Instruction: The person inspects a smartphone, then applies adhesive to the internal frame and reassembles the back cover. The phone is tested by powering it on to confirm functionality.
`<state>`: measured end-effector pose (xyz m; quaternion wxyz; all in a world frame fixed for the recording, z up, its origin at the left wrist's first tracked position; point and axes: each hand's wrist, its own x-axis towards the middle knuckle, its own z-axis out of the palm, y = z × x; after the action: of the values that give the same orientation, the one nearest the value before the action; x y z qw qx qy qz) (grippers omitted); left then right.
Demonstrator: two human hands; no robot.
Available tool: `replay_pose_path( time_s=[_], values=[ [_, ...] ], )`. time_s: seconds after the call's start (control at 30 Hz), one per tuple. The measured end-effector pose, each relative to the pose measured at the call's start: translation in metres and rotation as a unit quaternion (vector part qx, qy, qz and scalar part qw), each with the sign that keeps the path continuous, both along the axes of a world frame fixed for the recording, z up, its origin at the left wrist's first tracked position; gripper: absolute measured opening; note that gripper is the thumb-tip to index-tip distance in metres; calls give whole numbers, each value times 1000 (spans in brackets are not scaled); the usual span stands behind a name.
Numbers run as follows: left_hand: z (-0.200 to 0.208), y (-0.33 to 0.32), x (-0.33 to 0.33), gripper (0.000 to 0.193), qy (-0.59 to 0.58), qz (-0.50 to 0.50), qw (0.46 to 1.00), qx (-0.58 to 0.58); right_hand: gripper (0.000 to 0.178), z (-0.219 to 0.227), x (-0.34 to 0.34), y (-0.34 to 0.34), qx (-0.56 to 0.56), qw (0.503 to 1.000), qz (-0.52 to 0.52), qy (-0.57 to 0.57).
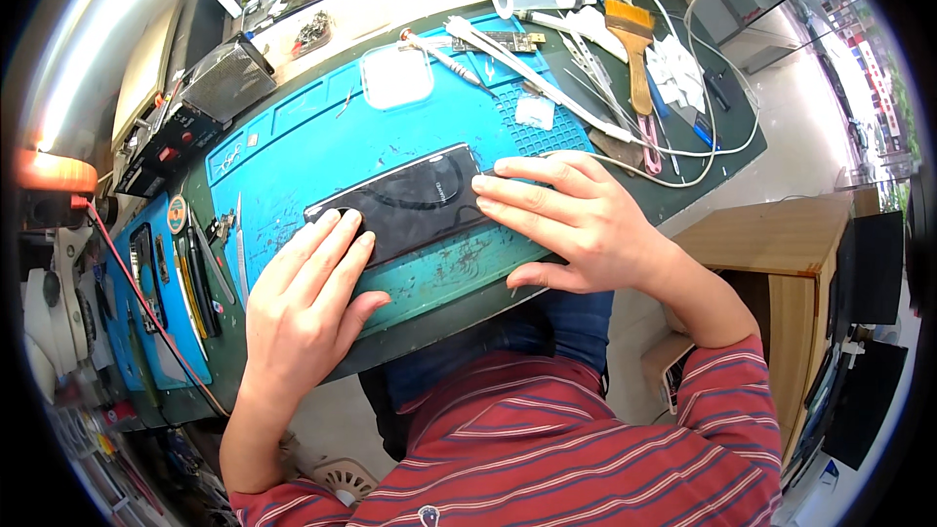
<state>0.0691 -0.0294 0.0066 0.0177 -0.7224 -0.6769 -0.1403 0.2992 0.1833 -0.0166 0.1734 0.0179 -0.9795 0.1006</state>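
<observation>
A black smartphone [405, 203] lies flat and slightly slanted on the blue silicone work mat [293, 176], its dark glossy face upward. My left hand [310, 298] rests its fingertips on the phone's left end, fingers stretched out and thumb apart. At the opposite end, the fingertips of my right hand [576, 220] touch the phone's right edge, with fingers spread and the thumb lower down over the mat. Neither hand is wrapped round the phone. Beyond it stand a small clear plastic box [396, 76] and a screwdriver [449, 63].
To the right lie a wide brush [632, 49], tweezers [592, 63], white cables and crumpled tissue [675, 73]. Several hand tools [200, 273] line the left side, near a black device with red switches [171, 148]. A wooden cabinet [766, 234] stands right of the bench.
</observation>
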Motion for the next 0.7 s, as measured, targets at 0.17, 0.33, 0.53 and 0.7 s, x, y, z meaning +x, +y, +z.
replay_pose_path(
  time_s=[0.17,0.33,0.53,0.7],
  values=[
    [-1,14,8,49,23,40,998,37,65,5,-4,-6,-2,1000,-1,6],
    [-3,38,11,61,74,67,995,15,70,3,-11,-12,-61,998,2,28],
    [1,50,8,64,16,48,999,-16,73,-7,-18,-17,-27,999,-6,40],
    [0,57,2,64,-57,16,997,-41,73,-4,-21,-18,0,999,-17,38]
  ],
)
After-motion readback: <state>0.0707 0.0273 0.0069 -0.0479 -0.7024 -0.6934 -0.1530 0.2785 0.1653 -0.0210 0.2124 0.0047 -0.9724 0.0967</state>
